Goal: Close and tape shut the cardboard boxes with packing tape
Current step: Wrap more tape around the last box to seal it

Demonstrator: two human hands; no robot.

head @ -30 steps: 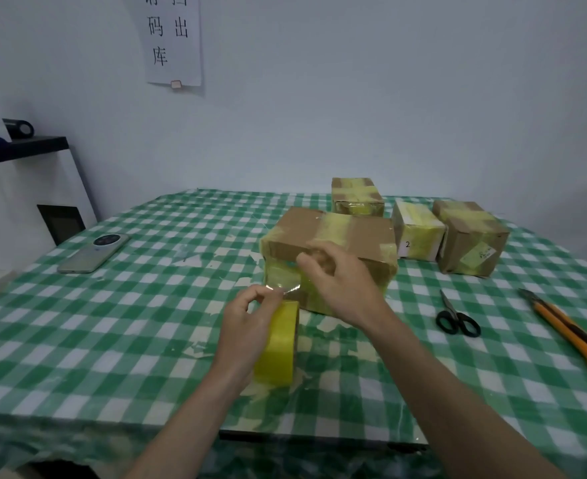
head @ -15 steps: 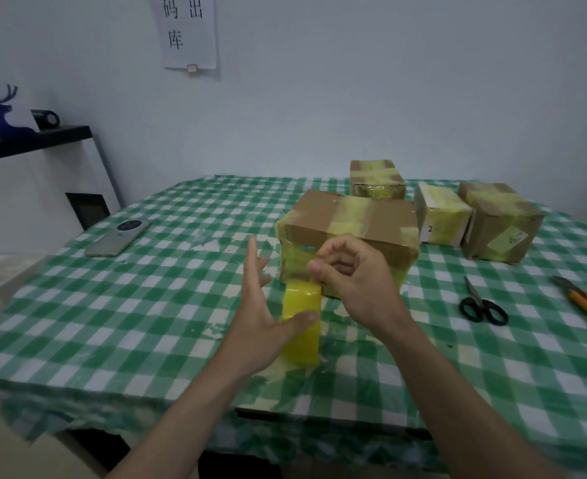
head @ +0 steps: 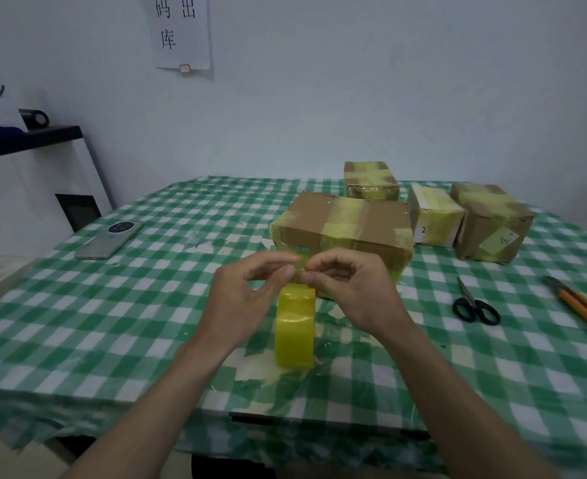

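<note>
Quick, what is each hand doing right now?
Left hand: fingers pinched on a small clear piece of tape.
Right hand: fingers pinched on the same tape piece.

One head-worn view — close above the table, facing forward and down toward the wall

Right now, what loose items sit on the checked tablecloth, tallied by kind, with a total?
Taped brown cardboard boxes: 4
Yellow packing tape roll: 1
Black-handled scissors: 1
Orange utility knife: 1
Silver smartphone: 1
Total: 8
</note>
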